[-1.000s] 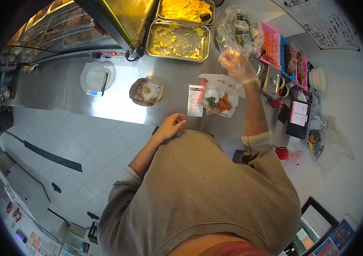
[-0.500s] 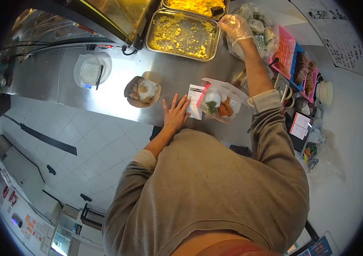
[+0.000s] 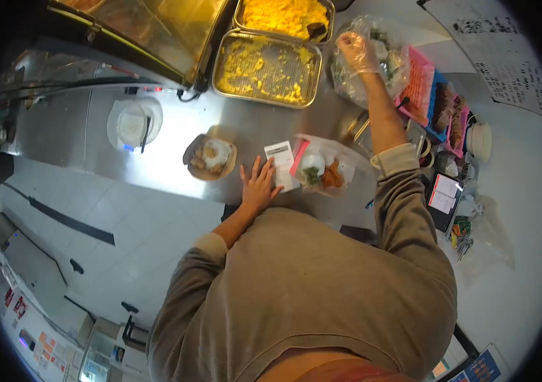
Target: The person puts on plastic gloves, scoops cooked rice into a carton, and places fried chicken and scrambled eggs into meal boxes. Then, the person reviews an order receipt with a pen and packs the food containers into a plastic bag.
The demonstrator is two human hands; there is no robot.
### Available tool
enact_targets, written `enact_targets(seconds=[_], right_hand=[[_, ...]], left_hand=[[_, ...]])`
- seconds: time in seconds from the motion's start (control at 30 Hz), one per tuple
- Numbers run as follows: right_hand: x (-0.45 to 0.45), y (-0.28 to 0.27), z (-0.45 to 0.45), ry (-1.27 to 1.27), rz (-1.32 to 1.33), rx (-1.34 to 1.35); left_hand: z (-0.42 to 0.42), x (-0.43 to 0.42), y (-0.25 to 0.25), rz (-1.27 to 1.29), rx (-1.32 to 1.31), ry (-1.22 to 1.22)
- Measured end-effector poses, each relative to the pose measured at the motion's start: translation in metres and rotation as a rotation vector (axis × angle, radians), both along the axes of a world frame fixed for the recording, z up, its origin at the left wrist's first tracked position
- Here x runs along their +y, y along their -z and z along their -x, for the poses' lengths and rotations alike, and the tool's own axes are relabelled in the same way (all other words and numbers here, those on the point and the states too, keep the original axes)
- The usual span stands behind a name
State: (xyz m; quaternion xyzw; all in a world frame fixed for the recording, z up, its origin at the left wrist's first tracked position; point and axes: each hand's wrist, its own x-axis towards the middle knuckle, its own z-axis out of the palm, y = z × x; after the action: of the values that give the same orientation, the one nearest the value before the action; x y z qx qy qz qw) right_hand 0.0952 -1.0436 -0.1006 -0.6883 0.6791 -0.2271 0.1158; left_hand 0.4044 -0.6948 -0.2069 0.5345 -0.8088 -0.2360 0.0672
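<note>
My left hand (image 3: 259, 191) lies flat with spread fingers on the steel counter, its fingertips on a white printed receipt (image 3: 283, 167). My right hand (image 3: 357, 53), in a clear plastic glove, is over a clear plastic bag (image 3: 382, 86) with green contents. Its fingers look curled closed; what they hold, if anything, I cannot make out. Beside the receipt sits an opened paper food box (image 3: 355, 156) with a white mound, green leaves and an orange-brown fried piece. Left of my left hand stands a brown paper bowl (image 3: 202, 170) with brown pieces and something white.
At the back are a metal tray (image 3: 218, 75) with yellow scraps and a fuller tray of yellow food (image 3: 283, 16). A white tub (image 3: 132, 124) stands left. Pink basket (image 3: 416, 89), blue basket (image 3: 439, 108) and tablet (image 3: 444, 193) are at right. A glass cabinet (image 3: 150, 32) overhangs the back left.
My right hand has moved from beside the tray's right corner to over the plastic bag. My left hand stays on the receipt. The whole view has shifted slightly.
</note>
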Motion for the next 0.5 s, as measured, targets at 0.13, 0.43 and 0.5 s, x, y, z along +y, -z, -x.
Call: enact_targets(seconds=[0.13,0.43,0.5], right_hand=[[-0.01,-0.007,-0.033,0.083,-0.053,0.08],[-0.091,0.014,-0.09,0.047,-0.725,0.514],[-0.099,-0.018,-0.097,-0.163,-0.987,0.771]], left_hand=[[0.011,-0.006,-0.002,0.024,0.016,-0.022],[0.007,-0.027,-0.021,-0.021,0.292,-0.094],[0.007,-0.033,-0.026,-0.031,0.385,-0.153]])
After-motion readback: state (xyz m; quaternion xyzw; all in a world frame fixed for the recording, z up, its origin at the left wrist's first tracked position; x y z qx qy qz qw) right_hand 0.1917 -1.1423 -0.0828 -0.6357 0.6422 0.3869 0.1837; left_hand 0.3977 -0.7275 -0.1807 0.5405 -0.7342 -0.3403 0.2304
